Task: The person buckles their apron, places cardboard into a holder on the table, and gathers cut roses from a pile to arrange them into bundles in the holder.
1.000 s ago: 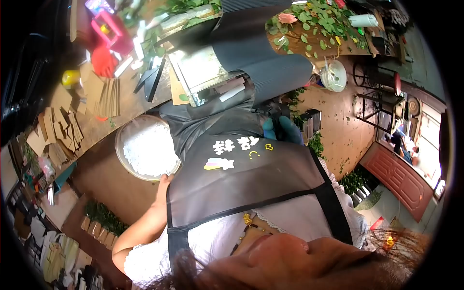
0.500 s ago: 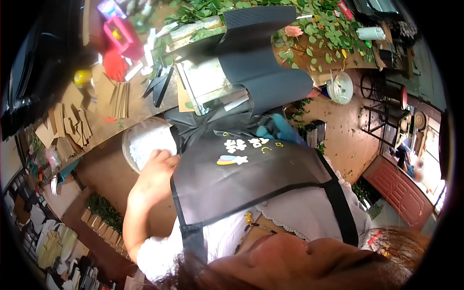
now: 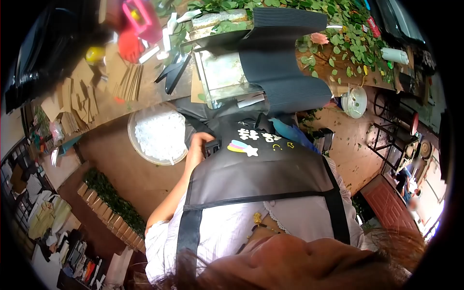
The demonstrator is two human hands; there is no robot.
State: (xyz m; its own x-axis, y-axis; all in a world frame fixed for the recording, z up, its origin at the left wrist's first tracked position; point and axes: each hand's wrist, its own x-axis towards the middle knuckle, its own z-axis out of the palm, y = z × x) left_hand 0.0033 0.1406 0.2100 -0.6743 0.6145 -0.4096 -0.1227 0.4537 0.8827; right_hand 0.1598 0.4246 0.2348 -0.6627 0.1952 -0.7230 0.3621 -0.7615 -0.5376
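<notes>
My bare left hand (image 3: 199, 140) is curled at the left side of the black apron (image 3: 232, 176). Its fingers close around a small dark object (image 3: 211, 147) there, whose kind I cannot make out. A blue glove covers my right hand (image 3: 291, 134), which is close against the apron's right side at the waist; its fingers are not clearly visible. Left of my left hand stands a round tub (image 3: 131, 140) full of white pieces (image 3: 159, 137). In front of the apron, a black ribbed mat (image 3: 270, 63) drapes over the table edge beside a pale glass-like tray (image 3: 220, 75).
Green leaves (image 3: 348, 53) and a pink rose (image 3: 319, 38) lie on the wooden table (image 3: 154, 92). Black scissors (image 3: 174, 72), cardboard pieces (image 3: 126, 79) and a red glove (image 3: 129, 46) are on the left. A white bucket (image 3: 355, 102) and a metal stool (image 3: 384, 135) stand at right.
My left hand has moved from the tub's rim to the apron's left side. My gloved right hand has shifted against the apron, its fingers now less visible. The view has shifted slightly.
</notes>
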